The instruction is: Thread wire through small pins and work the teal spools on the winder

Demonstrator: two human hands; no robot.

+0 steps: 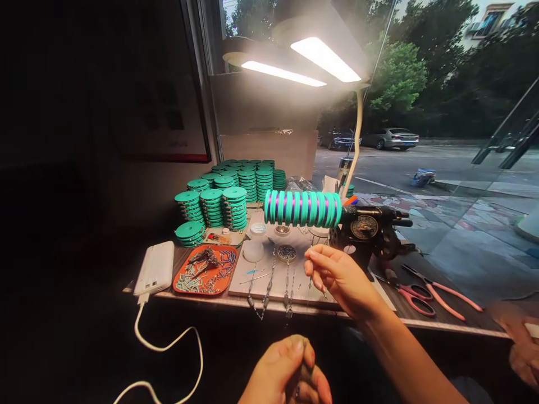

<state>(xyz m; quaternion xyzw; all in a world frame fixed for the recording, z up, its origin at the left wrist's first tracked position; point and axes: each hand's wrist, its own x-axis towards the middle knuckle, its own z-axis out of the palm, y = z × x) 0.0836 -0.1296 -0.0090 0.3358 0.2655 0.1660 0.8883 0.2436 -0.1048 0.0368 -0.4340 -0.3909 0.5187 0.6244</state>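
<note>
My left hand (290, 370) is low in front of the table edge, its fingers closed in a pinch. Something small and dark shows between those fingers, too unclear to name. Higher up, my right hand (337, 275) has thumb and forefinger pressed together over the pale work board (273, 280); a tiny metal piece shows below its fingers. Above that hand, teal rings line a purple roller (303, 208) on a black winder (364, 227). Near both hands, thin metal chains (288, 297) hang over the board's front edge. Behind them is a round dish of small dark parts (287, 253).
Stacks of teal spools (233, 205) stand at back left. An orange tray (206, 269) holds small metal parts, beside a cabled white power bank (155, 268). Scissors (416, 297) and pink-handled pliers (450, 294) lie right. A lit lamp (326, 59) hangs above, before a window.
</note>
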